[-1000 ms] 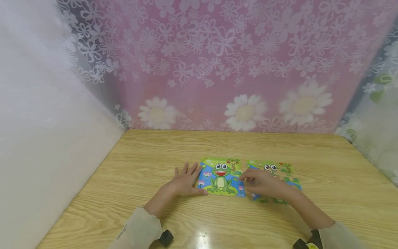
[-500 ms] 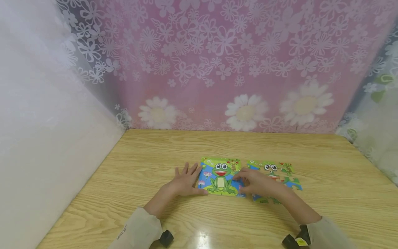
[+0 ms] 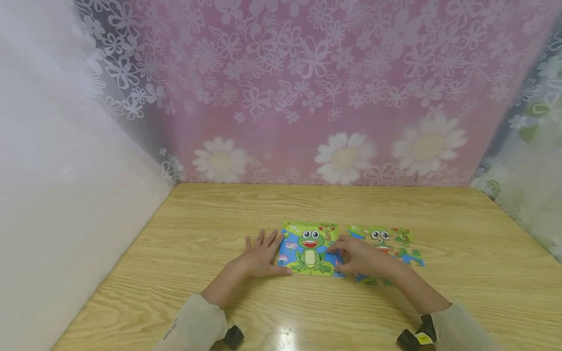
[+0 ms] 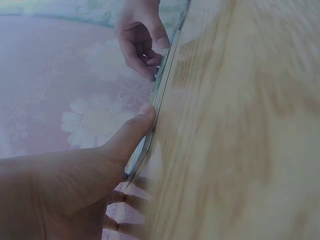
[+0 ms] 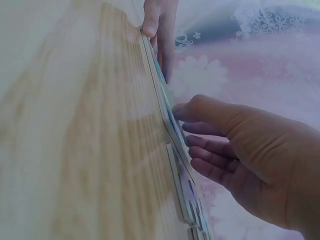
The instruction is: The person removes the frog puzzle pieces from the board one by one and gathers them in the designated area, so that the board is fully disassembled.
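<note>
A frog picture board [image 3: 310,251], blue and green, lies flat on the wooden table. My left hand [image 3: 260,257] rests at its left edge with spread fingers, and its thumb [image 4: 142,112] lies on the near edge. Over the board's right part, my right hand [image 3: 360,255] touches the surface with its thumb and bent fingertips [image 5: 192,140]; no object shows between them. Just right of the board are loose jigsaw pieces [image 3: 379,235] of a matching frog scene, with gaps of bare wood among them. My right hand and forearm hide some of these pieces.
The wooden table [image 3: 246,207] extends around the board and pieces. A pink flowered curtain [image 3: 281,97] hangs behind its far edge, and a whitish sheet [image 3: 74,170] stands along the left. Black wrist devices [image 3: 233,336] sit at both cuffs.
My right hand has shifted left from the gap by the loose pieces onto the board's right part, uncovering more of the pieces. My left hand has stayed put.
</note>
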